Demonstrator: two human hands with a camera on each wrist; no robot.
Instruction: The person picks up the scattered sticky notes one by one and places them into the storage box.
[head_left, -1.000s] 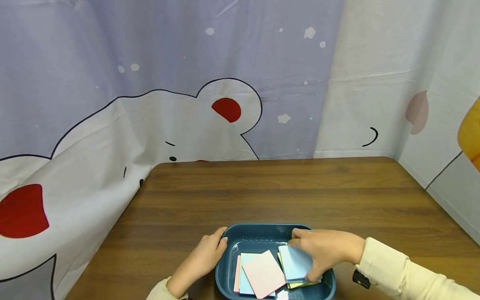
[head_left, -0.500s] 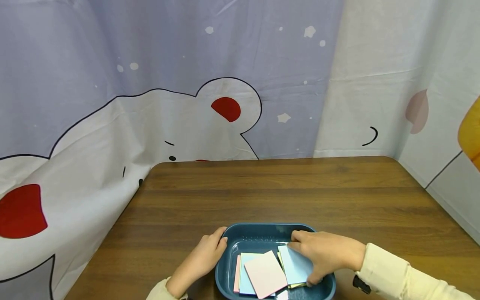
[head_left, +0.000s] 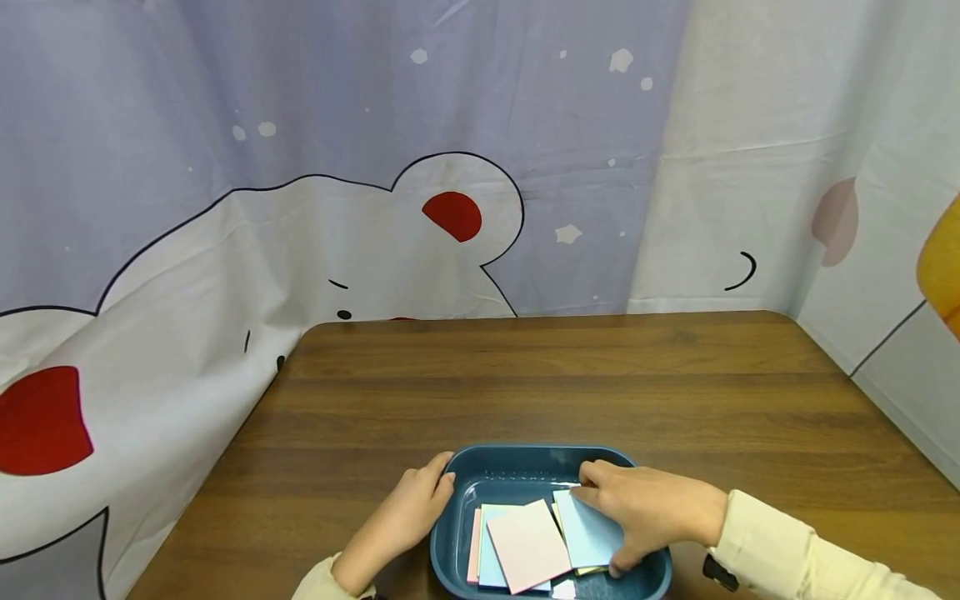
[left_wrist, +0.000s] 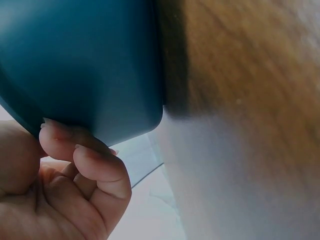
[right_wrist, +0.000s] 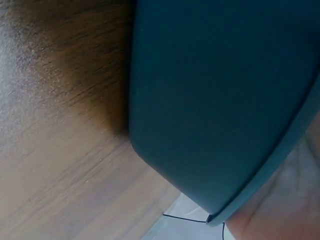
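A dark blue rectangular tray (head_left: 540, 477) holds square paper notes in pastel colours. Its left rim is gripped by my left hand (head_left: 408, 507), with the thumb inside and the fingers beneath the rim in the left wrist view. My right hand (head_left: 652, 508) reaches over the right rim and holds a stack of light blue notes (head_left: 587, 527) by its edges, fingers at the far side and thumb at the near right corner. Yellow-green edges show under this stack. Left of it, a pale pink note (head_left: 528, 546) lies askew over blue, green and pink notes (head_left: 489, 573).
The tray stands near the front of a brown wooden table (head_left: 525, 383). A printed curtain (head_left: 570, 150) hangs behind the table and along its sides. In the right wrist view, the tray's outer wall (right_wrist: 215, 100) fills much of the frame.
My right hand keeps its hold on the blue stack and has shifted slightly. Less of the yellow-green edge shows below it. The pale pink note has turned a little. My left hand stays put.
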